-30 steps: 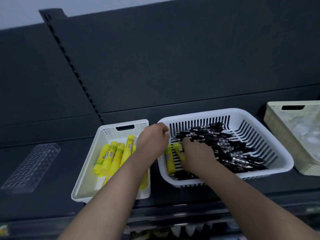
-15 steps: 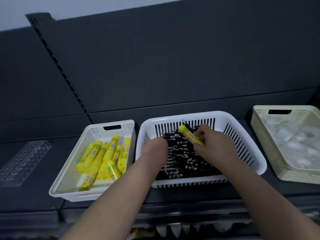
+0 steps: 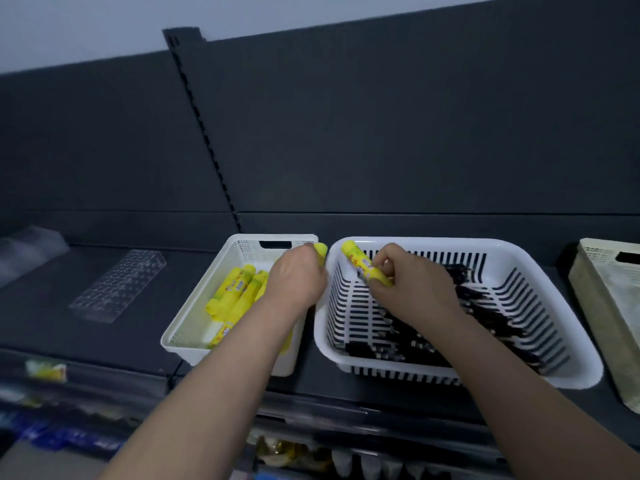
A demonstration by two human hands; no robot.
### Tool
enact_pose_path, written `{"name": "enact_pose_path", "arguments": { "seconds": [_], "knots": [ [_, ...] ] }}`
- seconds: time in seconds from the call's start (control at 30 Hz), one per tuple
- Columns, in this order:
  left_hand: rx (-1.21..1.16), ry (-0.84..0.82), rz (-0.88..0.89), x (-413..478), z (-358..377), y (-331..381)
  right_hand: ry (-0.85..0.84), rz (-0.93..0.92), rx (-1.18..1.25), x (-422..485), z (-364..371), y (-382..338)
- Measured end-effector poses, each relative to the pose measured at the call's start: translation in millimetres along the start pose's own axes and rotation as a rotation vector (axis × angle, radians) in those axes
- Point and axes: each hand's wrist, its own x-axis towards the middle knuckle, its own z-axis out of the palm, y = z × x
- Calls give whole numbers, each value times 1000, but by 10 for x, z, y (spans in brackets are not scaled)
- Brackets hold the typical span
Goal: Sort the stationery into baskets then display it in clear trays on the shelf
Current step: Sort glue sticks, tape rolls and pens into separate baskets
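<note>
left hand [image 3: 298,282] | right hand [image 3: 415,289] | forearms bare (as far as the frame's lower edge)

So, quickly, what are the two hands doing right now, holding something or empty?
Left hand: holding a yellow glue stick, only its tip showing.
Right hand: pinching a second glue stick.
</note>
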Motion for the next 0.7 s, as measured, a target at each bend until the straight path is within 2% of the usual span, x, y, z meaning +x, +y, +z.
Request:
{"name": "enact_pose_path", "arguments": {
  "seconds": [0.17,0.27,0.4,0.53,0.7],
  "knots": [
    [30,-57,-130,34,-177,-695,-104,-18,-36,78,240,-386],
    [-5,-24,-161,103,-278,-1023,-66,-12,-31,92,348,-575],
    [-128,-23,-78,142,-251,-1207,-33,15,-31,100,467,-788],
    [-134,-44,-19,121,-119,-1348,-27,41,-32,127,568,-966],
    [-157,11,65,192,-261,-1517,4,110,-62,219,747,-1213]
  ]
}}
